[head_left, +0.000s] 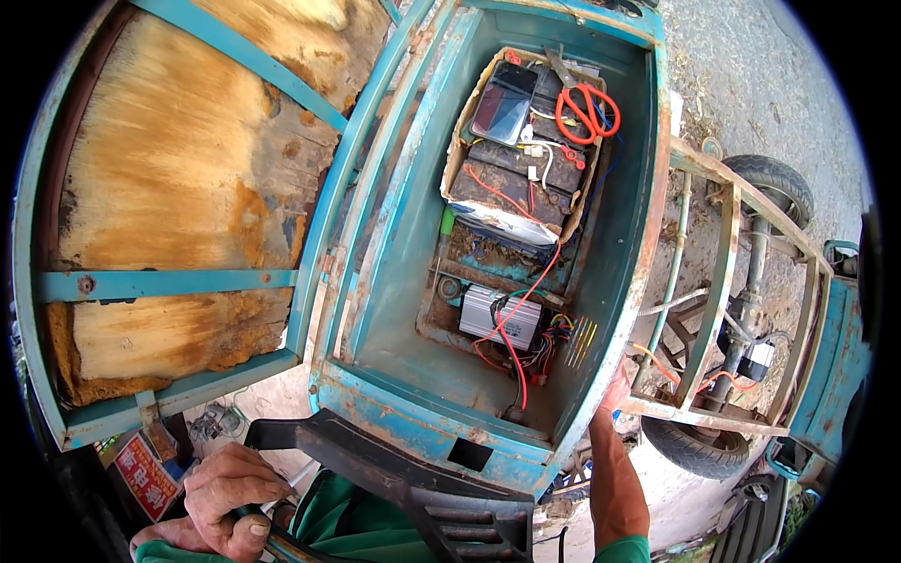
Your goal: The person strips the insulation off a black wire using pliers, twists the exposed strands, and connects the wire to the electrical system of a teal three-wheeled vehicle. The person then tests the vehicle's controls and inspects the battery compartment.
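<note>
My left hand [230, 497] is at the lower left, its fingers curled round something dark and narrow that I cannot make out. Just right of it, a black plastic panel [375, 460] with slots stretches along the front of a rusty turquoise metal box [399, 310]. My right arm reaches up along the box's right outer side. There my right hand [615, 389] is by the rim and the bare frame, its fingers mostly hidden. Inside the box sit a silver finned controller [500, 316] with a bundle of coloured wires, and dark batteries [526, 174] in a torn carton.
On the batteries lie orange-handled scissors [587, 111] and a smartphone [505, 103]. A red wire [519, 366] runs across the box. Left stands the raised lid [169, 281] with worn yellowish lining. Right are a rusty frame [732, 281], an axle and wheels [699, 446].
</note>
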